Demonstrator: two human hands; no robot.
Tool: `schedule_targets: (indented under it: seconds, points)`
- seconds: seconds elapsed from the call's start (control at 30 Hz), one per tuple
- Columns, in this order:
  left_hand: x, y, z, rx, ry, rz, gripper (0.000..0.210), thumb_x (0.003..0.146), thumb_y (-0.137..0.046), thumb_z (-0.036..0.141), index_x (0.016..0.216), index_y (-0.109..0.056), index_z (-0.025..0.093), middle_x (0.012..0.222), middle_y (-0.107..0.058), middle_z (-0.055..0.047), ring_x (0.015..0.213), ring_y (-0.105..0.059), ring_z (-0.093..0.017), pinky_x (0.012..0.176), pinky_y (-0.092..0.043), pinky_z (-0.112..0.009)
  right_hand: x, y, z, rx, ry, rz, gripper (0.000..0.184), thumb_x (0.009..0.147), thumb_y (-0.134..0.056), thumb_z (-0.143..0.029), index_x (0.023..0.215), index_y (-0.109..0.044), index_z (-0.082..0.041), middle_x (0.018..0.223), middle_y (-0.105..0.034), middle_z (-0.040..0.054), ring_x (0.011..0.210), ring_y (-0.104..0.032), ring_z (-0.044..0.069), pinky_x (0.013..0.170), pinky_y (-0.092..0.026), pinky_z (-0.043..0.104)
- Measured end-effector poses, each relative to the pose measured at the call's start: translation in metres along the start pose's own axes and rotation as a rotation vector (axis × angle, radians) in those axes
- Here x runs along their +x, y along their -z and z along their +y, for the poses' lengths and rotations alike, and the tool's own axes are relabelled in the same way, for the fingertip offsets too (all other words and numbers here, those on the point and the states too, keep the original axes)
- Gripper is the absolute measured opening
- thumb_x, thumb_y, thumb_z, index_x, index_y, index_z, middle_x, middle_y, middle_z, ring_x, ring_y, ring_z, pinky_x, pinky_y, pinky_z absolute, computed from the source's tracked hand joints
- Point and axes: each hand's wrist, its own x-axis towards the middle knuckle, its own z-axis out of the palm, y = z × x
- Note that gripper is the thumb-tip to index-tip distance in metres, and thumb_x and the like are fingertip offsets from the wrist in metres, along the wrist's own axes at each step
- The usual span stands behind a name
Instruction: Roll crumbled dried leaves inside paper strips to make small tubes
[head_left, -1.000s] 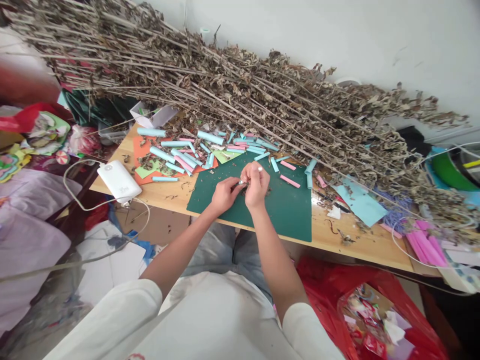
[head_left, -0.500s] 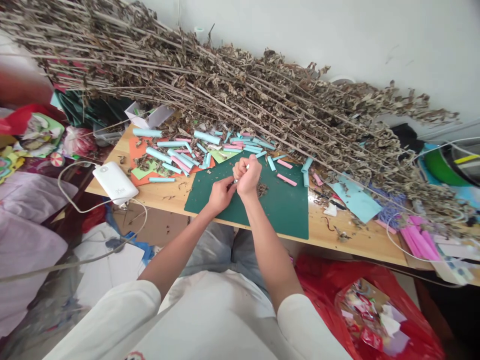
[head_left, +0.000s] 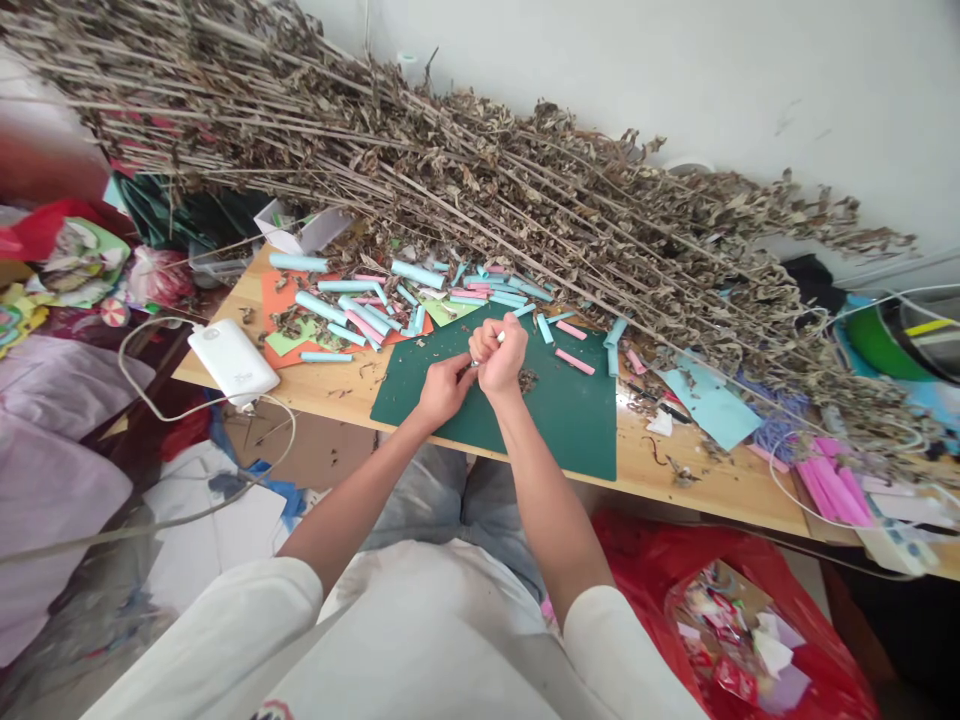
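Above the green cutting mat, my two hands meet. My right hand is closed in a fist, and a small whitish bit shows between its fingers. Against it, the fingertips of my left hand pinch together at the lower end of something small and pale. What they hold is mostly covered by the fingers. Beside my right hand a small heap of dried leaf crumbs lies on the mat. Just beyond are several blue paper rolls and pink paper rolls.
A large bundle of dried leafy stalks spans the back of the wooden table. A white power bank with a cable sits at the left. Blue paper lies at right. Below hangs a red bag of scraps.
The view has shifted slightly. My hands stay together over the mat in nearly the same grip, with little visible movement.
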Motion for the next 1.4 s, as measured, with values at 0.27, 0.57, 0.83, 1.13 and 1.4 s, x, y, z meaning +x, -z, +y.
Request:
schedule_targets:
  seconds: [0.27, 0.57, 0.83, 1.13, 1.4]
  points:
    - [0.001, 0.0, 0.002, -0.031, 0.02, 0.005, 0.033, 0.093, -0.051, 0.034, 0.066, -0.053, 0.016, 0.058, -0.048, 0.003, 0.055, -0.041, -0.01, 0.057, -0.033, -0.023, -0.001, 0.002, -0.006, 0.011, 0.028, -0.024, 0.061, 0.089, -0.016, -0.073, 0.051, -0.016, -0.026, 0.044, -0.013, -0.0076, 0.039, -0.013, 0.01, 0.041, -0.017, 0.028]
    - [0.001, 0.0, -0.001, 0.003, 0.007, -0.022, 0.026, 0.092, -0.05, 0.029, 0.071, -0.058, 0.014, 0.061, -0.051, 0.002, 0.057, -0.043, -0.01, 0.058, -0.032, -0.023, -0.004, 0.006, 0.003, 0.075, 0.01, -0.029, 0.063, 0.09, -0.027, -0.07, 0.047, -0.019, -0.025, 0.043, -0.013, -0.0078, 0.04, -0.012, 0.008, 0.043, -0.013, 0.027]
    - [0.002, 0.001, 0.002, -0.009, 0.033, -0.022, 0.028, 0.093, -0.052, 0.034, 0.076, -0.063, 0.014, 0.062, -0.056, 0.001, 0.059, -0.047, -0.011, 0.06, -0.035, -0.022, 0.001, 0.003, -0.012, 0.082, 0.009, -0.046, 0.067, 0.085, -0.023, -0.08, 0.047, -0.019, -0.024, 0.042, -0.014, -0.0076, 0.039, -0.014, 0.008, 0.041, -0.016, 0.025]
    - [0.0, 0.0, 0.005, -0.015, 0.082, -0.027, 0.03, 0.093, -0.054, 0.042, 0.084, -0.066, 0.016, 0.063, -0.06, 0.002, 0.06, -0.053, -0.011, 0.062, -0.038, -0.021, 0.003, 0.121, -0.049, -0.757, 0.187, 0.153, 0.032, 0.093, -0.046, -0.05, 0.084, -0.059, -0.022, 0.071, -0.05, 0.0002, 0.063, -0.048, 0.015, 0.06, -0.043, 0.028]
    - [0.0, 0.0, 0.005, 0.011, 0.081, 0.011, 0.022, 0.093, -0.054, 0.034, 0.087, -0.067, 0.017, 0.064, -0.058, 0.003, 0.059, -0.05, -0.01, 0.06, -0.036, -0.021, -0.008, 0.154, 0.016, -1.447, 0.108, 0.088, 0.03, 0.087, -0.049, -0.023, 0.104, -0.071, -0.015, 0.092, -0.059, 0.0132, 0.09, -0.052, 0.028, 0.082, -0.045, 0.042]
